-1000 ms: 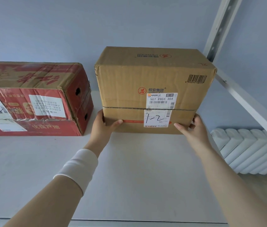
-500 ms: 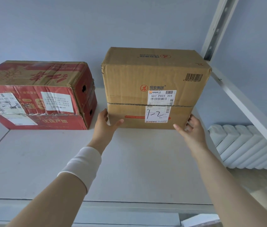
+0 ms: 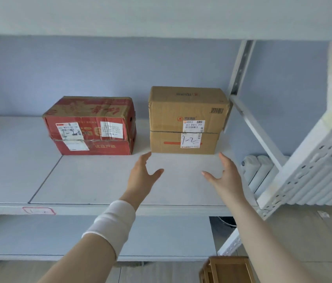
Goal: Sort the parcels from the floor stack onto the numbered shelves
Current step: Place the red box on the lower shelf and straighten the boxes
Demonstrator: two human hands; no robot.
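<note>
Light: bright, soft, even daylight.
Shadows: faint, diffuse.
Distortion: shelf post (image 3: 312,155) bows at 3 o'clock.
Sharpness: slightly soft.

Brown parcel (image 3: 185,111): plain matt cardboard, creased at the corners, white paper labels (image 3: 190,140) on its front.
Red parcel (image 3: 91,111): left of the brown parcel, red printed cardboard, wrinkled under shiny clear tape (image 3: 97,140).
Shelf (image 3: 103,180): under the brown parcel, smooth matt white board.
Upright (image 3: 312,160): right of the brown parcel, white painted metal punched with holes.
Wristband (image 3: 113,223): in front of the brown parcel, soft white cloth.
</note>
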